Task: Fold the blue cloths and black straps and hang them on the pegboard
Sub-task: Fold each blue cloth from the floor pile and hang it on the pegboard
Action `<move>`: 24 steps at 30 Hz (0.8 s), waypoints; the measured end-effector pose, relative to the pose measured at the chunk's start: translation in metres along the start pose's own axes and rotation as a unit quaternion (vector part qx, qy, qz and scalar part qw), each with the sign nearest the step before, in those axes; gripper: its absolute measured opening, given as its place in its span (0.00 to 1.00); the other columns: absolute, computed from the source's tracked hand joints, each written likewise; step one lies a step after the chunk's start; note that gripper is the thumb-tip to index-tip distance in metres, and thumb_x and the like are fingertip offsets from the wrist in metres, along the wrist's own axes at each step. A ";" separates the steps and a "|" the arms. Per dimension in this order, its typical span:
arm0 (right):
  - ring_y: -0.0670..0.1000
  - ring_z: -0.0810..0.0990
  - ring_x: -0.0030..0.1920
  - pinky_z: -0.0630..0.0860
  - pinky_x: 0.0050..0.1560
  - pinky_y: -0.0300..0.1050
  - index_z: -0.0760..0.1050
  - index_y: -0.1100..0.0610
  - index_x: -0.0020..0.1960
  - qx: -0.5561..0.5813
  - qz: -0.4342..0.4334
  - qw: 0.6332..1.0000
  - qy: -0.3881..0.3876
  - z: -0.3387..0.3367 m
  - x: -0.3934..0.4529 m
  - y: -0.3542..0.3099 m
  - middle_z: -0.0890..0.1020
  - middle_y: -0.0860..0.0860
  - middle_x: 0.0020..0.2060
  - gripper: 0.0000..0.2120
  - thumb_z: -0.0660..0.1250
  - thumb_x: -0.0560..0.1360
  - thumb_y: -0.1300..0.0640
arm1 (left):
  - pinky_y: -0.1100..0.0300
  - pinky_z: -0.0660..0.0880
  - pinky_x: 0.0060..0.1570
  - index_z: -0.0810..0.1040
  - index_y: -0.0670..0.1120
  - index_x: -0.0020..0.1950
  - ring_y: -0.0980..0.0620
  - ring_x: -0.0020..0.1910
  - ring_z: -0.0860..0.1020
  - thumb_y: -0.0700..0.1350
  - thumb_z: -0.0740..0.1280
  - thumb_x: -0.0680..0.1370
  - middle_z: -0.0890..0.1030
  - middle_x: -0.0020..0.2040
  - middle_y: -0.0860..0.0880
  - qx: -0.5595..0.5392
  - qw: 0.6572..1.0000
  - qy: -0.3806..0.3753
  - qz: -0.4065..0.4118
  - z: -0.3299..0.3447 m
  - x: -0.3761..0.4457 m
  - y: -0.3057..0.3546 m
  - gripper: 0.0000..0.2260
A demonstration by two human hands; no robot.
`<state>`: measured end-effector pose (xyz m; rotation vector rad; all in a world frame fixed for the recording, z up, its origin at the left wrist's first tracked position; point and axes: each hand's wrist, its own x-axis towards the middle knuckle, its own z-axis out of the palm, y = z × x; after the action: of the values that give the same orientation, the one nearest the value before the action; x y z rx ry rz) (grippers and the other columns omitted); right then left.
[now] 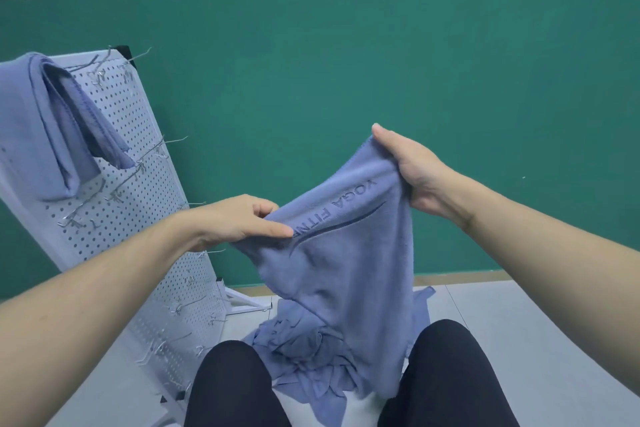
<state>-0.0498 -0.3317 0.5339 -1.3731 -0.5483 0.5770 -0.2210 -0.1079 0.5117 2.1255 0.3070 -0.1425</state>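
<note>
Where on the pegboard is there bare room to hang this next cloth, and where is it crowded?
The pegboard's upper left is taken by a folded blue cloth draped over the top. The hooks along its right edge and lower half carry nothing. The floor by its foot is crowded with a heap of blue cloths.

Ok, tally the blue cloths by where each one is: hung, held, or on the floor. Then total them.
Hung on the pegboard: 1, a folded cloth.
Held in both hands: 1, the printed cloth, left hand and right hand pinching its top edge.
On the floor: a crumpled pile, count unclear.
Total: 2 clear, plus the pile.
</note>
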 end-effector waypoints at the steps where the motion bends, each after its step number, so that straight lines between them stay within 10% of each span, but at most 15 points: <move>1: 0.50 0.80 0.38 0.77 0.44 0.45 0.73 0.49 0.42 -0.012 -0.010 1.000 -0.025 -0.005 0.001 -0.001 0.82 0.50 0.38 0.11 0.73 0.74 0.46 | 0.59 0.73 0.42 0.81 0.41 0.49 0.52 0.41 0.79 0.60 0.78 0.62 0.84 0.44 0.45 -0.027 1.000 0.000 0.000 -0.002 -0.001 -0.004 0.27; 5: 0.52 0.82 0.41 0.79 0.45 0.44 0.74 0.53 0.46 -0.111 0.003 0.990 -0.088 -0.027 0.003 -0.001 0.84 0.55 0.45 0.10 0.75 0.73 0.60 | 0.63 0.69 0.34 0.73 0.48 0.39 0.55 0.34 0.74 0.52 0.79 0.70 0.78 0.36 0.50 -0.190 0.982 0.015 0.009 -0.011 0.002 -0.018 0.16; 15: 0.51 0.73 0.39 0.70 0.40 0.45 0.72 0.55 0.42 -0.311 -0.059 0.933 0.172 -0.022 0.017 0.032 0.77 0.49 0.39 0.07 0.66 0.76 0.54 | 0.65 0.72 0.28 0.76 0.49 0.40 0.56 0.29 0.75 0.42 0.74 0.76 0.80 0.33 0.52 -0.270 0.939 0.203 -0.056 0.013 0.031 -0.016 0.09; 24: 0.47 0.76 0.30 0.75 0.28 0.38 0.67 0.51 0.35 -0.201 0.000 0.978 0.064 0.022 0.007 0.033 0.77 0.48 0.31 0.17 0.72 0.76 0.49 | 0.61 0.80 0.36 0.83 0.41 0.48 0.52 0.37 0.83 0.37 0.72 0.77 0.86 0.42 0.45 -0.395 0.891 0.225 0.000 0.052 0.055 0.025 0.02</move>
<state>-0.0610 -0.3075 0.5034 -1.7784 -0.5803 0.3856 -0.1600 -0.1556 0.4915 1.3168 0.5301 0.4239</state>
